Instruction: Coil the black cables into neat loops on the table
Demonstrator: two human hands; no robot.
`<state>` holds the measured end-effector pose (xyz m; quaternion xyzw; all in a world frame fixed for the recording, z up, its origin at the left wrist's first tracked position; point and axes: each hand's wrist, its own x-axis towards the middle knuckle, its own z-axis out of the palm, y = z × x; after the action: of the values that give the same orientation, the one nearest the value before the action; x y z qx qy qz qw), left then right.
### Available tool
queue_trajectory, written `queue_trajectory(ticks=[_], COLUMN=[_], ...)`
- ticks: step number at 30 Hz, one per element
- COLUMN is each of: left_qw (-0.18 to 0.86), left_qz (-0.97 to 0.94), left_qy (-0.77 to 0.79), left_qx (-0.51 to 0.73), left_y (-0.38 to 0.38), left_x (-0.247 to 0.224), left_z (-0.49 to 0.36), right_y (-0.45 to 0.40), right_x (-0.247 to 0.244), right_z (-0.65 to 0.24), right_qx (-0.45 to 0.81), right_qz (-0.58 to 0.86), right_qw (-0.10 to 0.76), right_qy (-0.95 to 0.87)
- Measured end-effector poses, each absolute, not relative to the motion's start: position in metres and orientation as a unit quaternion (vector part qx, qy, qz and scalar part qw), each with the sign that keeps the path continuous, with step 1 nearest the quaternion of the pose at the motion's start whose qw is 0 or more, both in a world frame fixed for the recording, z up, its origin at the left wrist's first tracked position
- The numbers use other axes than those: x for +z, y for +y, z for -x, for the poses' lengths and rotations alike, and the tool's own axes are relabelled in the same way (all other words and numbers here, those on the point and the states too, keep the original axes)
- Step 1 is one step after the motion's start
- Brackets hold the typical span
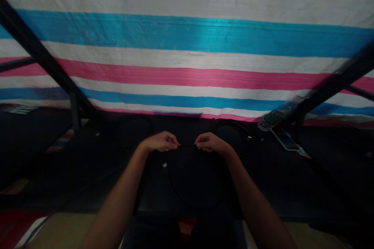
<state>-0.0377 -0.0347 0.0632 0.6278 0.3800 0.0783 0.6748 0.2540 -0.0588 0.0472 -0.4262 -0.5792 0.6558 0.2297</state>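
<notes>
My left hand and my right hand are held close together over a dark work surface. Both pinch a thin black cable that runs between their fingertips. From the hands the cable hangs down in a wide loop, with a small white connector showing on its left side. The light is dim and the cable is hard to follow against the dark surface.
A striped pink, white and blue tarp fills the background. Black metal frame bars slant in on both sides. A plastic bottle lies at the right beside a phone. A coiled black cable lies behind my right hand.
</notes>
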Motion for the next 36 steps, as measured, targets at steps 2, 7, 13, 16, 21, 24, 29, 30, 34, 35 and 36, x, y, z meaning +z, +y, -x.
queue_trajectory(ticks=[2,7,13,16,21,24,29,30,34,35,36], left_qw=[0.699,0.696,0.657,0.653,0.698,0.692,0.660,0.649,0.650,0.664,0.676], left_qz=[-0.619,-0.639,-0.669,-0.657,-0.628,-0.639,-0.667,-0.672,-0.664,-0.656,-0.649], left_qy=[0.355,0.327,0.343,0.365,0.343,0.330,0.346,0.355,0.362,0.354,0.346], left_qx=[0.044,-0.022,0.051,0.093,0.001,-0.058,0.015,0.038,0.066,0.057,0.046], left_y=[-0.033,-0.035,-0.041,-0.037,-0.030,-0.033,-0.042,-0.043,-0.039,-0.037,-0.035], left_x=[0.065,0.068,0.055,0.054,0.066,0.067,0.055,0.053,0.056,0.059,0.063], left_z=[0.049,0.044,0.009,0.019,0.054,0.050,0.013,0.009,0.019,0.027,0.036], right_y=[-0.060,-0.062,-0.060,-0.059,-0.060,-0.060,-0.062,-0.062,-0.063,-0.063,-0.063], right_x=[0.049,0.050,0.044,0.044,0.048,0.046,0.042,0.042,0.043,0.044,0.046], right_z=[-0.259,-0.258,-0.245,-0.249,-0.263,-0.262,-0.243,-0.240,-0.243,-0.246,-0.250], right_qx=[0.674,0.705,0.700,0.696,0.722,0.731,0.717,0.716,0.728,0.730,0.730], right_qz=[0.420,0.408,0.410,0.410,0.382,0.380,0.396,0.396,0.378,0.373,0.371], right_qw=[0.184,0.116,0.179,0.216,0.174,0.108,0.176,0.188,0.203,0.203,0.203], right_qy=[-0.579,-0.569,-0.557,-0.549,-0.550,-0.556,-0.546,-0.543,-0.535,-0.536,-0.536])
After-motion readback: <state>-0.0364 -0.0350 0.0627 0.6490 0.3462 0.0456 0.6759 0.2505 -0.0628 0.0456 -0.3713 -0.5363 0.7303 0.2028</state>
